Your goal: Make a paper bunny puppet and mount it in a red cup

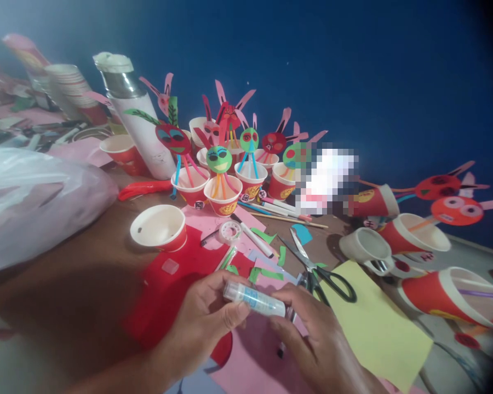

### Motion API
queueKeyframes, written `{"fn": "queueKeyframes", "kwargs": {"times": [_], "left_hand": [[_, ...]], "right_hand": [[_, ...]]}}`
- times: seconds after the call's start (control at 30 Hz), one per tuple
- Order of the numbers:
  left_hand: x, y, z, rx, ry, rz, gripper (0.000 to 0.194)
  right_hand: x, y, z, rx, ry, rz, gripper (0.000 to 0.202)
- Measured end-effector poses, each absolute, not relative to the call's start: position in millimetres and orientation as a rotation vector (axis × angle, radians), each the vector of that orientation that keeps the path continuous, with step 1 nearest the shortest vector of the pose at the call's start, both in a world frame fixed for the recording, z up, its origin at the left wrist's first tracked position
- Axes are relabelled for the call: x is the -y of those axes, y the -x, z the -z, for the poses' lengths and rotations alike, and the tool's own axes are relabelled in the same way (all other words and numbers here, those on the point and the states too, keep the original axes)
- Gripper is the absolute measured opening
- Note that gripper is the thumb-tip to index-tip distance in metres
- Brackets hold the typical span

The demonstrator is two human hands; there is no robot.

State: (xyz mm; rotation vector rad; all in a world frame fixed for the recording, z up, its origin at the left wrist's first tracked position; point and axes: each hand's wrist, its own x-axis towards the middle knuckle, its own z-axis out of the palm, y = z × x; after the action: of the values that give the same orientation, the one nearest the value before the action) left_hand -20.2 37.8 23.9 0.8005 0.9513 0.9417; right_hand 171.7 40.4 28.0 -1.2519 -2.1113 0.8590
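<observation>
A clear glue stick [254,298] with a blue label lies tilted between my two hands, above pink paper [250,361]. My left hand [207,312] grips its capped left end between thumb and fingers. At the other end, my right hand [308,323] pinches the tube's tip with thumb and index finger. Black-handled scissors [312,268] lie partly open just beyond my right hand, touching yellow paper [382,323]. Red paper [160,295] spreads out beyond and left of my left hand. Green scraps [267,273] and a tape roll [230,232] sit farther back.
An empty paper cup [158,227] stands at centre left, near a plastic bag [36,202]. Behind are cups with paper faces [223,197] and a tall flask [142,131]. A white mug [365,246] and tipped cups [435,295] occupy the right. Markers [257,241] lie mid-table.
</observation>
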Motion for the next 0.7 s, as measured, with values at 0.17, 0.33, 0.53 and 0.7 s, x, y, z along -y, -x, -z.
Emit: {"fn": "queueKeyframes", "kwargs": {"times": [0.17, 0.33, 0.53, 0.7], "left_hand": [[-38.5, 20.6, -23.5, -0.957, -0.815, -0.920, 0.025], [-37.7, 24.9, -35.8, -0.994, -0.915, -0.845, 0.042], [-38.4, 77.1, -42.8, -1.392, -2.006, -0.794, 0.015], [-44.3, 118.5, -23.1, -1.694, -2.519, -0.521, 0.031]], "right_hand": [[-41.8, -170.9, -29.6, 2.032, 1.306, -0.970, 0.014], [-42.3, -170.9, -35.6, 1.765, 1.402, -1.169, 0.020], [-42.6, -174.8, -38.4, 1.485, 1.548, -1.086, 0.025], [-39.8, -169.9, -36.2, 1.494, 1.504, -1.195, 0.025]]}}
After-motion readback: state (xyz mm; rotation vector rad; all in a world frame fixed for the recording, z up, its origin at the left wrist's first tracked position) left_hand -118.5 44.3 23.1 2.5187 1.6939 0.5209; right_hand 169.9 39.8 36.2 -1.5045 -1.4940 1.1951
